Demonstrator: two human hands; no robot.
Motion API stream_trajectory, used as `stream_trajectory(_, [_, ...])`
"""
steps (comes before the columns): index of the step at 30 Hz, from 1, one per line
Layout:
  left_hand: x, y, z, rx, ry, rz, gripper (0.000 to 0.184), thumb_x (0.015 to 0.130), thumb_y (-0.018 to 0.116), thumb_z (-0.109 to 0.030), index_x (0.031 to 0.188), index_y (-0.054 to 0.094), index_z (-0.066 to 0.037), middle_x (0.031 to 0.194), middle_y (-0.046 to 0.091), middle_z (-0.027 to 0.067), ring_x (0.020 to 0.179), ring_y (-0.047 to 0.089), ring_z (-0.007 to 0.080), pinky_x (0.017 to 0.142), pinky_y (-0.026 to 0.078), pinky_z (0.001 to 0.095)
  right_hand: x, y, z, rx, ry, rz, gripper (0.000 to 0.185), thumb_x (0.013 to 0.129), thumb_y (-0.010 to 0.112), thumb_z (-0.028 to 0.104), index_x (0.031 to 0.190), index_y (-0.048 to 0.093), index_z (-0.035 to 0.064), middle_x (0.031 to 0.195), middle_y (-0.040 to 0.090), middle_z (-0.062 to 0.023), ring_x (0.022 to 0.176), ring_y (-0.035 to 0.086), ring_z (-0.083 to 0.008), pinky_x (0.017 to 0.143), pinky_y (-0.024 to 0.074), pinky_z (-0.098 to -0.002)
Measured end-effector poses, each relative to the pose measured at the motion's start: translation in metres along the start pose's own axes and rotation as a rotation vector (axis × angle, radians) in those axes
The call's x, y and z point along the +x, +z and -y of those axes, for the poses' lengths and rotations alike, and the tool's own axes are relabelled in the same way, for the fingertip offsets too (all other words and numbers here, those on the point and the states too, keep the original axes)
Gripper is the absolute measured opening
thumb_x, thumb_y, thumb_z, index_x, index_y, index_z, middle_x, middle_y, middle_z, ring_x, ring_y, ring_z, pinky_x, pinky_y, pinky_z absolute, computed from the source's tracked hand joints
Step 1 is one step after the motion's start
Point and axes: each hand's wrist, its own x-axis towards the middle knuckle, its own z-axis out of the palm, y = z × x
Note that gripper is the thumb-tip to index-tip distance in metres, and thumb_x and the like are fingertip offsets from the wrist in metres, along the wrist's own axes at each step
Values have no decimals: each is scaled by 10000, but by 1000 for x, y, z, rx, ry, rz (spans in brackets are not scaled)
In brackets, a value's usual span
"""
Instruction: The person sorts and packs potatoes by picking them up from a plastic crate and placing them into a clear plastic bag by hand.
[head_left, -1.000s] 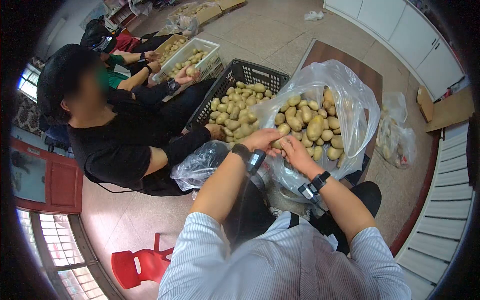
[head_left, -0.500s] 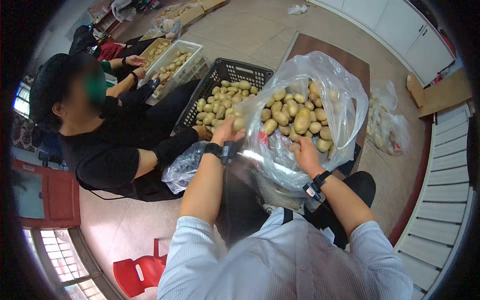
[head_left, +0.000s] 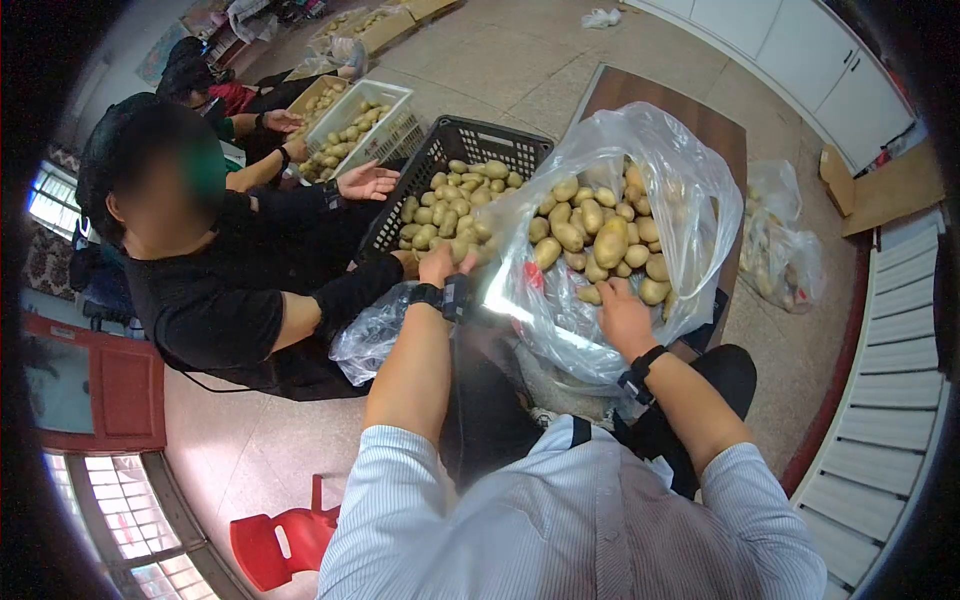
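My left hand (head_left: 437,267) is at the near edge of the black crate (head_left: 430,160), its fingers and thumb around a potato (head_left: 458,249) and partly hiding it. Several potatoes (head_left: 445,210) lie in that crate. To the right, my right hand (head_left: 625,318) pinches a small potato (head_left: 590,295) at the near side of an open clear plastic bag (head_left: 690,150). Inside the bag is a heap of potatoes (head_left: 610,240), with something red low on its left side.
The bag rests on a brown table (head_left: 700,110). A co-worker in black (head_left: 200,310) sits at the left, one open hand (head_left: 368,181) beside the crate. Beyond are a white crate (head_left: 385,95) and other people. A red chair (head_left: 285,545) stands at lower left.
My hands have moved apart from their meeting point over the bag's near edge, the left toward the black crate. The co-worker's far hand has come back toward the black crate, now empty.
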Motion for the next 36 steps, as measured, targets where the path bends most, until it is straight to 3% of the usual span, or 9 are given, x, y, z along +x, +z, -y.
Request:
stream_trajectory(6, [-5,28,1,-133,-7,-474,368,715,755,-328,757,553,-24,717,592,180,645,579,325,589,458,394,-2,2,11,-90,-129,-11,279,800,512,108,1076,544,138,1001,529,-134,706,633,-298,553,512,-413])
stream_trajectory(12, [1,18,14,22,-114,-148,475,649,739,-492,648,610,-34,667,619,185,677,621,365,581,484,431,0,17,11,-48,-111,-12,273,808,541,151,1078,525,189,983,528,-116,665,611,-343,569,497,-452])
stream_trajectory(18, [2,36,27,167,19,-329,492,693,649,-557,705,646,-65,654,635,146,641,638,317,583,511,410,-4,0,18,-9,-59,89,335,822,463,93,1144,499,178,953,545,-166,742,620,-375,630,504,-483])
stream_trajectory(21, [13,38,39,185,-83,-89,480,688,647,-562,706,648,-83,655,637,131,665,641,310,595,506,414,-7,-8,21,5,-43,108,342,820,477,115,1155,488,179,952,551,-170,754,619,-382,639,503,-487])
stream_trajectory(25, [6,25,23,84,-118,-98,491,698,650,-525,625,665,-40,733,650,195,729,640,345,653,501,439,-10,-1,13,78,-3,103,364,803,516,140,1164,480,177,979,558,-179,777,613,-402,659,495,-510])
stream_trajectory(28, [11,18,9,163,9,-31,341,783,629,-385,798,676,-48,807,669,151,745,648,325,631,511,418,-11,4,2,216,-9,106,326,825,552,209,1127,498,100,997,590,-200,819,606,-407,706,493,-474])
stream_trajectory(31, [2,-11,-39,-935,-337,74,203,841,586,-214,993,571,-81,925,639,120,770,637,297,650,510,401,-4,13,2,418,-45,1,319,872,542,264,1125,515,71,995,605,-228,861,599,-410,739,485,-447])
stream_trajectory(33, [-3,-19,-60,-1665,-576,148,250,880,557,-101,1123,500,-104,1003,619,99,787,629,279,663,510,390,1,7,10,485,-24,41,325,894,526,288,1119,520,53,985,613,-223,849,609,-390,741,485,-427])
stream_trajectory(36, [2,-16,-69,-1575,-417,399,325,904,545,-137,1207,430,-111,1076,587,105,802,625,310,664,517,399,14,0,24,632,6,101,337,929,471,315,1055,552,14,951,599,-234,878,590,-378,769,460,-415])
